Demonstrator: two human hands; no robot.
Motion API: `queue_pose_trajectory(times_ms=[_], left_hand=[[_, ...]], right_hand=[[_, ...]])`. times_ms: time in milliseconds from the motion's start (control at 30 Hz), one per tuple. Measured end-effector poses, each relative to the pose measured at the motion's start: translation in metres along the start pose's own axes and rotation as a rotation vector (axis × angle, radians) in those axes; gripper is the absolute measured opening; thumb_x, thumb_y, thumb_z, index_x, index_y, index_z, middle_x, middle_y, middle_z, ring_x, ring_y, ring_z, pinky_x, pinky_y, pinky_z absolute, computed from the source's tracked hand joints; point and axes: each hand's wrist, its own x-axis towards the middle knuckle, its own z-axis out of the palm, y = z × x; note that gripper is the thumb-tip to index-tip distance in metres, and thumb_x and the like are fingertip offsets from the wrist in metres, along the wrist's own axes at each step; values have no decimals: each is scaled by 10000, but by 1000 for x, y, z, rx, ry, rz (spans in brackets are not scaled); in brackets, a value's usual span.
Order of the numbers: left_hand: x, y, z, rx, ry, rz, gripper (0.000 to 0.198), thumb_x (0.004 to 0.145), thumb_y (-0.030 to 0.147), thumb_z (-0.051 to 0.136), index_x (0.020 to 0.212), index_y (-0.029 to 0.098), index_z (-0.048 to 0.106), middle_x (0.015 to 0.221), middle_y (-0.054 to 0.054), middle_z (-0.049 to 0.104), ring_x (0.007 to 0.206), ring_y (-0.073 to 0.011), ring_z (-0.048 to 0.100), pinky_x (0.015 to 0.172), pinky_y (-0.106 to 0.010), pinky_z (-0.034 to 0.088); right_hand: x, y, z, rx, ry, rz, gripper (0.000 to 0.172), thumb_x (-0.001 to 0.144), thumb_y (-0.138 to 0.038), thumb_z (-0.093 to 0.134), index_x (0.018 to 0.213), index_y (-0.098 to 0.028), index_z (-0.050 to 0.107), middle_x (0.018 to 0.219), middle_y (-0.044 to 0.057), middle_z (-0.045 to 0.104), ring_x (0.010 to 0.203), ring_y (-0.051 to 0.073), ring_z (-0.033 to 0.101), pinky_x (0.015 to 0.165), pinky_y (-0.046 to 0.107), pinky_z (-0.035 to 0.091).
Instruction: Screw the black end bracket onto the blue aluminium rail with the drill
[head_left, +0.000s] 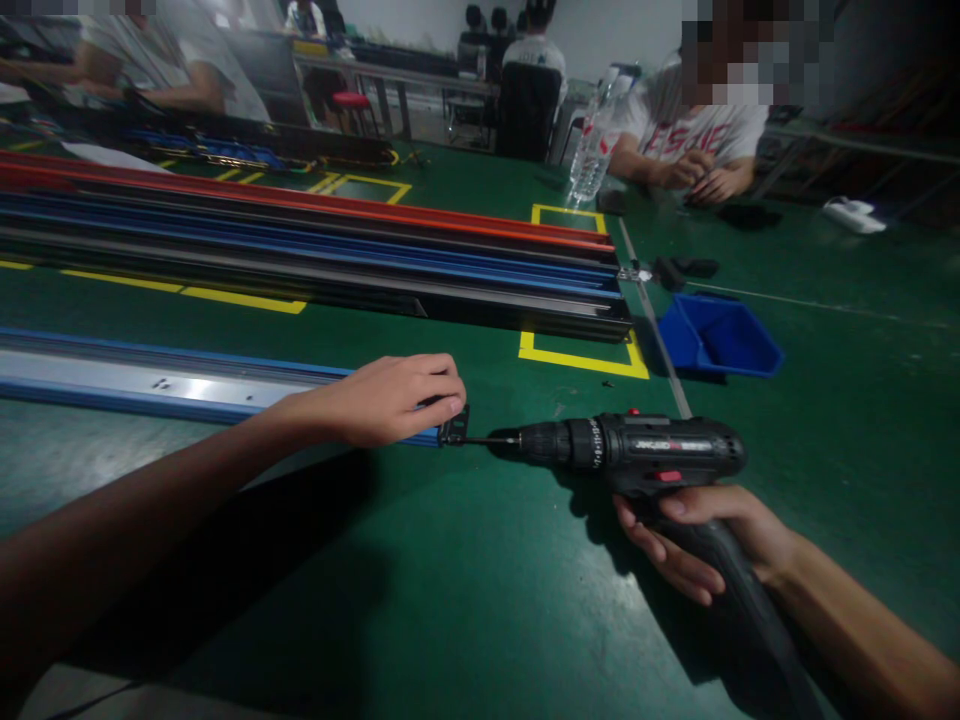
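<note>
A long blue metal rail (172,385) lies on the green table (465,600), running from the left edge to the middle. My left hand (390,398) is closed over its right end, fingers curled down on a small black end bracket (454,428). My right hand (701,545) grips the handle of a black cordless drill (645,455) lying sideways. The drill's thin bit (487,439) points left and meets the bracket at the rail's end.
A stack of long red, blue and black rails (337,260) lies across the table behind. A blue plastic bin (720,338) sits at the right, a water bottle (592,150) beyond it. Yellow tape marks (585,355) line the table. Other people sit at the far side.
</note>
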Motion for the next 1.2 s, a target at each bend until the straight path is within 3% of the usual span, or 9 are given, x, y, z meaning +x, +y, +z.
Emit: queue_pose_trajectory(times_ms=[1200], left_hand=[[0, 1, 0, -4, 13, 1, 423, 1120, 451, 380, 1150, 236, 744, 1186, -60, 653, 1029, -207, 646, 904, -339, 471]], right_hand=[[-1, 0, 0, -46, 25, -7, 336, 905, -344, 750, 1108, -88, 827, 813, 76, 751, 389, 50, 527, 466, 183, 574]])
